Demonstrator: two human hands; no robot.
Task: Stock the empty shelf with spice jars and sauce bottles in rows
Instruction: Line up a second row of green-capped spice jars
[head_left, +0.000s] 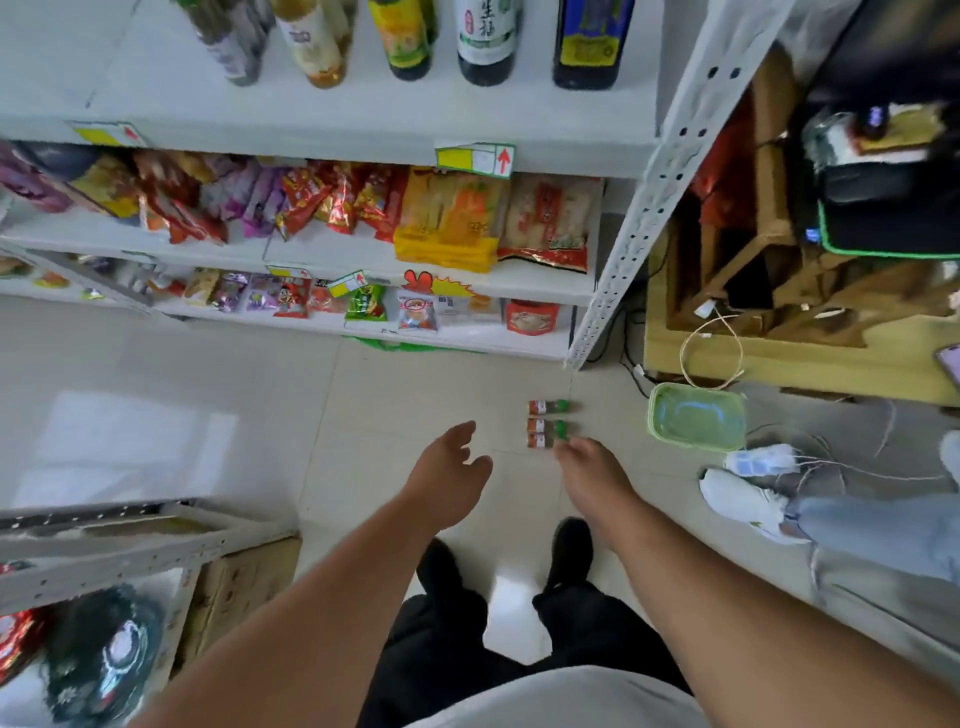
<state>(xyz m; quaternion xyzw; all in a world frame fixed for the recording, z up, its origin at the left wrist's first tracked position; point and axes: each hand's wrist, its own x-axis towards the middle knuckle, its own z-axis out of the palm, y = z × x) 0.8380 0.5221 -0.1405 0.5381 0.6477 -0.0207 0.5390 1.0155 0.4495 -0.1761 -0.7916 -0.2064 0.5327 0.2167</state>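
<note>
Three small spice jars with green caps and red labels lie side by side on the tiled floor. My right hand reaches down, and its fingertips touch the nearest jar's cap. To the left of the jars my left hand hovers open, holding nothing. At the top, the white shelf carries several sauce bottles in a row toward the back, with bare board in front of them.
Snack packets fill the two lower shelves. A green plastic basket sits on the floor right of the jars. Another person's white shoes and legs stand at the right. A cardboard box lies at lower left.
</note>
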